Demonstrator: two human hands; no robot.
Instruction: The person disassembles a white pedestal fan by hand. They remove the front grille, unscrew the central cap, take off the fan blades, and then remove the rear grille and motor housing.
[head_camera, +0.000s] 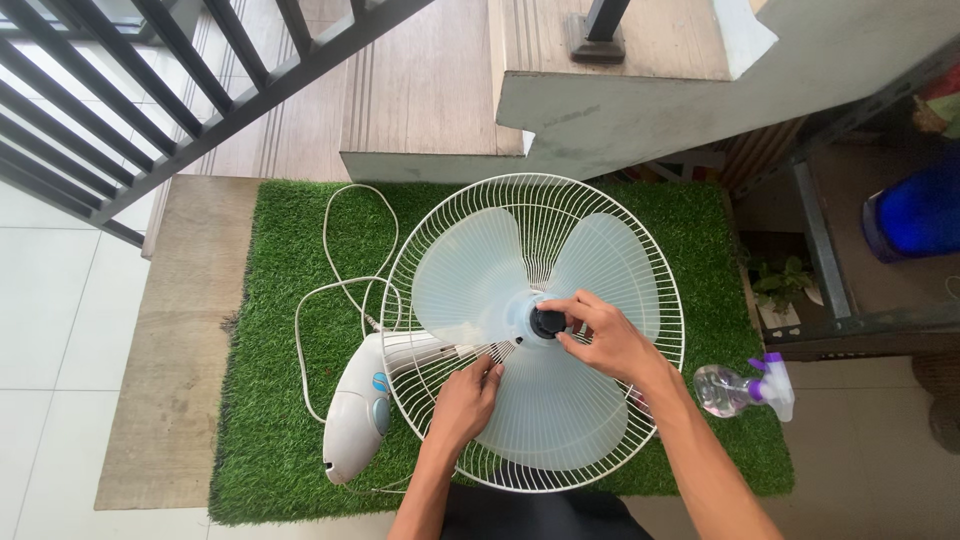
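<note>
R fingers (578, 312) pinch hub cap (547, 322) — L hand (465, 398) steadies blade (545, 405).

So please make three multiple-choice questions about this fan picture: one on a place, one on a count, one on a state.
1. Where does the spray bottle lie?
A. right of the fan grille
B. left of it
C. on the stairs

2. How many blades does the fan have?
A. two
B. three
C. five

3. What does the right hand do?
A. rests on the grass mat
B. grips the black hub cap with its fingers
C. holds the cord

Answers: 1 A, it lies at the mat's right edge. 2 B, three pale blades show. 3 B, the fingers close around the cap, while the left hand touches a blade.
</note>
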